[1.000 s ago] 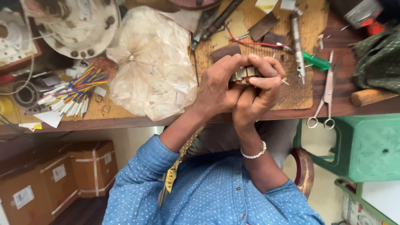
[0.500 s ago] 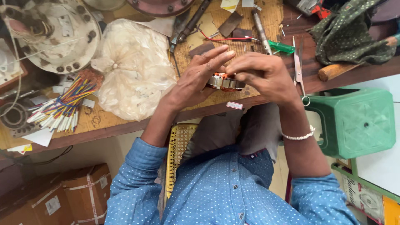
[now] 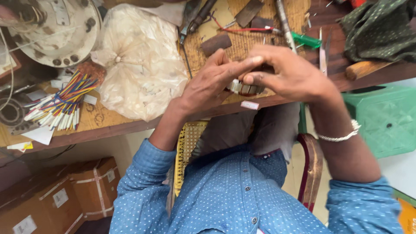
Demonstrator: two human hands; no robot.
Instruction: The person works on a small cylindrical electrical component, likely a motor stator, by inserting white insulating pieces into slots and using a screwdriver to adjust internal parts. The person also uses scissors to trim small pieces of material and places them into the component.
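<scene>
Hands met over the workbench (image 3: pixel 130 125) edge: left hand (image 3: pixel 208 84) and right hand (image 3: pixel 288 73) both pinched a small metal ring (image 3: pixel 245 88) between fingertips, steadying it. A plastic bag (image 3: pixel 138 65) lay at nine o'clock, scissors (image 3: pixel 323 56) at two o'clock.

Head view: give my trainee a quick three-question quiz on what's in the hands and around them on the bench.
1. True or false: both hands hold the small ridged metal ring at the bench edge.
2. What lies just beside the left hand? A) clear plastic bag B) green stool C) cardboard boxes
3. Which wrist wears the metal bracelet?

Key: 1 true. 2 A. 3 the right hand's wrist.
</scene>
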